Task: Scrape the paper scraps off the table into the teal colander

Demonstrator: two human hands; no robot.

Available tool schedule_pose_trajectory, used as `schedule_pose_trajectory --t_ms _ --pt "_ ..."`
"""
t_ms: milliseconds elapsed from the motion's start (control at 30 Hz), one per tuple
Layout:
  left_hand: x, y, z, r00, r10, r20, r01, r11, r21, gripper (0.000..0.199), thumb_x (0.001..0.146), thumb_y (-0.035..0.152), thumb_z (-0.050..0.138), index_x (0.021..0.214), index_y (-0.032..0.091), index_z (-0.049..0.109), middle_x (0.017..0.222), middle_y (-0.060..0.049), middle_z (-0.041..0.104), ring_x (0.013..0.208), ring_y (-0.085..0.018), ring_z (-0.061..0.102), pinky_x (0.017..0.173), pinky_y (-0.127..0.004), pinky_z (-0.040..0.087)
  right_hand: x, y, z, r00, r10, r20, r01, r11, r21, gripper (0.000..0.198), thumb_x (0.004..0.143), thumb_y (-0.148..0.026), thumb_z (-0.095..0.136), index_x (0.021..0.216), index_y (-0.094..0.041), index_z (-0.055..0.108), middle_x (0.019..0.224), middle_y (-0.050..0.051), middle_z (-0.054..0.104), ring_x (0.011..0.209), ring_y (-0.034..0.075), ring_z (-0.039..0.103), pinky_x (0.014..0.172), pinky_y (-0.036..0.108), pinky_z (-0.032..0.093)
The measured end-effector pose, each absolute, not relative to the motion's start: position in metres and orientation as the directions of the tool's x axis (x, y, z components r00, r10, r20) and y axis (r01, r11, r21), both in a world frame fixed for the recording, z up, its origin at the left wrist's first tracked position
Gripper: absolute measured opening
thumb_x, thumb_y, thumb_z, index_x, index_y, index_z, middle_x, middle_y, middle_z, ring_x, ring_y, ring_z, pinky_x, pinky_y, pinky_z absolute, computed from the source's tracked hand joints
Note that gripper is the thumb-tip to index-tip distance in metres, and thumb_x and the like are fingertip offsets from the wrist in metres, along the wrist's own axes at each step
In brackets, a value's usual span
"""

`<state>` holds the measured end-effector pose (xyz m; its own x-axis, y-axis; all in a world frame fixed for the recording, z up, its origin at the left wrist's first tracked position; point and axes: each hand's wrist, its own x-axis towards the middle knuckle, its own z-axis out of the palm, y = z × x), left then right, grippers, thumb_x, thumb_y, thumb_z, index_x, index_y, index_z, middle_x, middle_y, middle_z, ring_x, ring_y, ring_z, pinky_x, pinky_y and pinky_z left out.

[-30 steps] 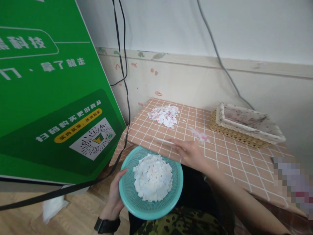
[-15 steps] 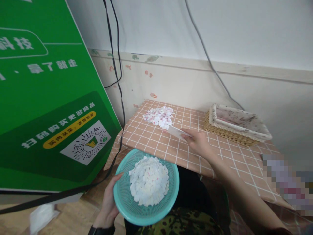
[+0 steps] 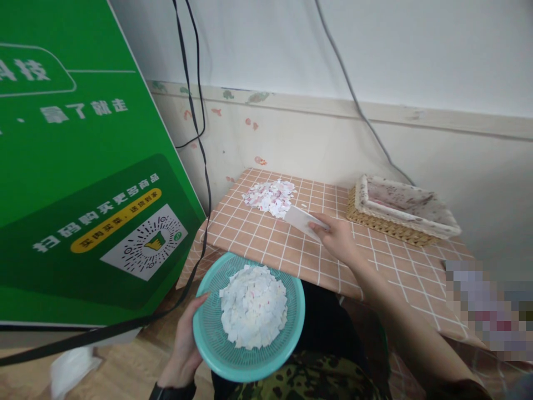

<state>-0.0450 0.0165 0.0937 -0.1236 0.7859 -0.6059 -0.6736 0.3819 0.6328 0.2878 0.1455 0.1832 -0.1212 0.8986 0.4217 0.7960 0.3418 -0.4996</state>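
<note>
My left hand (image 3: 186,340) grips the rim of a round turquoise plastic colander (image 3: 206,339) from its left side, thumb over the edge. A heap of small white paper scraps (image 3: 253,306) lies in it, with a few reddish flecks. Over the table my right hand (image 3: 335,238) pinches a flat white card (image 3: 302,218). The card's far edge meets the near side of a pile of white and pinkish paper scraps (image 3: 270,195) on the table. Colander and hand hang just off the table's front edge.
A brown checked cloth covers the table (image 3: 266,236). At its back right stands a wicker basket (image 3: 395,222) with a fabric lining. A green panel (image 3: 104,128) rises on the left, with black cables (image 3: 204,161) hanging beside it. A white bag (image 3: 73,366) lies on the floor.
The card in my right hand has turned a little, showing more of its flat face, still at the pile's near edge. My left hand and the colander stay about where they were.
</note>
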Motion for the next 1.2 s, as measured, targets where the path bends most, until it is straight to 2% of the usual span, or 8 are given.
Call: schedule_pose_trajectory --t_ms 133,333,567,733,867,1200 --pt "-0.044 0.018 0.095 -0.143 0.782 -0.607 -0.681 0.367 0.633 0.008 0.070 0.012 0.062 0.076 0.012 0.067 0.065 -0.007 0.073 0.064 -0.025 0.069 0.062 -0.035 0.057 0.290 0.145 0.184 -0.067 0.903 0.424 0.848 0.275 -0.454 0.032 0.085 -0.027 0.048 0.111 -0.022 0.064 0.095 0.007 0.070 0.080 0.024 0.065 0.069 0.035 0.048" --pt "-0.042 0.018 0.098 -0.165 0.757 -0.632 -0.703 0.360 0.614 0.010 0.070 0.010 0.060 0.076 0.012 0.068 0.065 -0.007 0.073 0.065 -0.024 0.070 0.065 -0.036 0.057 0.277 0.140 0.178 -0.092 0.908 0.408 0.823 0.300 -0.482 0.030 0.084 -0.029 0.048 0.109 -0.024 0.065 0.096 0.005 0.070 0.080 0.023 0.065 0.069 0.035 0.049" --pt "-0.044 0.017 0.096 -0.138 0.761 -0.634 -0.700 0.378 0.606 0.010 0.070 0.012 0.061 0.077 0.011 0.068 0.066 -0.008 0.073 0.071 -0.027 0.070 0.066 -0.038 0.057 0.280 0.146 0.181 0.030 0.891 0.453 0.888 0.185 -0.422 0.034 0.084 -0.028 0.046 0.114 -0.022 0.062 0.091 0.008 0.071 0.077 0.025 0.065 0.066 0.035 0.048" --pt "-0.043 0.017 0.096 -0.154 0.776 -0.611 -0.691 0.358 0.628 0.009 0.069 0.012 0.063 0.077 0.013 0.068 0.062 -0.006 0.072 0.063 -0.025 0.069 0.063 -0.036 0.057 0.280 0.149 0.175 -0.050 0.913 0.405 0.854 0.249 -0.456 0.032 0.084 -0.029 0.049 0.111 -0.023 0.064 0.097 0.007 0.070 0.082 0.025 0.065 0.071 0.036 0.049" --pt "-0.044 0.017 0.096 -0.142 0.770 -0.622 -0.696 0.369 0.616 0.006 0.069 0.012 0.063 0.073 0.013 0.067 0.061 -0.006 0.072 0.056 -0.021 0.067 0.060 -0.034 0.056 0.278 0.143 0.174 -0.018 0.913 0.408 0.828 0.242 -0.505 0.031 0.084 -0.030 0.049 0.111 -0.024 0.063 0.103 0.006 0.069 0.088 0.025 0.065 0.074 0.037 0.049" --pt "-0.044 0.017 0.096 -0.130 0.777 -0.616 -0.684 0.379 0.623 0.008 0.070 0.014 0.063 0.077 0.012 0.067 0.064 -0.006 0.072 0.060 -0.023 0.068 0.061 -0.035 0.056 0.255 0.159 0.179 -0.063 0.906 0.419 0.816 0.289 -0.501 0.031 0.084 -0.024 0.048 0.111 -0.021 0.063 0.100 0.006 0.070 0.086 0.023 0.065 0.075 0.034 0.047"
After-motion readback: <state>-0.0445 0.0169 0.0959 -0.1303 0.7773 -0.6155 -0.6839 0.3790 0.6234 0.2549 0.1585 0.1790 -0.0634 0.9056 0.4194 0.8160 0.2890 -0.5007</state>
